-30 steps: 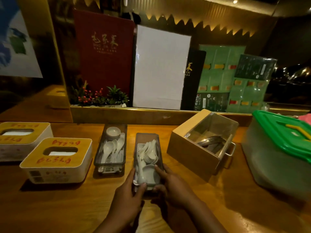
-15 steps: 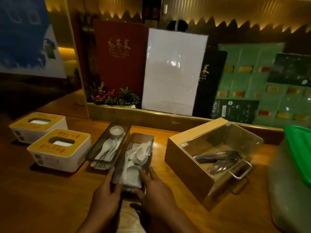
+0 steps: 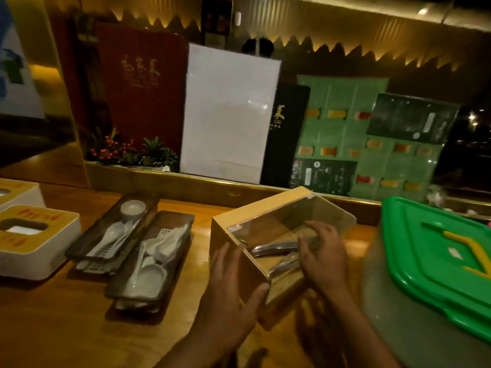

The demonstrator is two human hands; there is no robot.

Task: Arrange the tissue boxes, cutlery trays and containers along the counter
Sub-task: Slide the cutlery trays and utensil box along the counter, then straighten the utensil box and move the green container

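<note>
A wooden box point(image 3: 255, 205) with a clear lid stands skewed at the counter's middle, with metal tongs point(image 3: 273, 248) inside. My left hand point(image 3: 228, 296) clasps its near-left corner, thumb across the front edge. My right hand point(image 3: 324, 256) lies on the clear lid with fingers spread. Two dark cutlery trays of white spoons lie side by side to the left, the far tray point(image 3: 148, 205) and the near tray point(image 3: 183, 219). A white tissue box with a yellow top point(image 3: 39, 264) stands left of them, another tissue box point(image 3: 18, 192) behind it. A translucent container with a green lid point(image 3: 430, 251) sits at the right.
The wooden counter point(image 3: 66, 328) runs left to right, with a raised gold-edged ledge point(image 3: 186, 181) behind it. Menus, a white board point(image 3: 228, 115) and a small red-berried plant point(image 3: 127, 152) stand on the ledge. The green-lidded container is close to the wooden box's right side.
Both hands have let go of the near cutlery tray and moved right to the wooden box. The near tray now lies close beside the far one. The view has shifted right.
</note>
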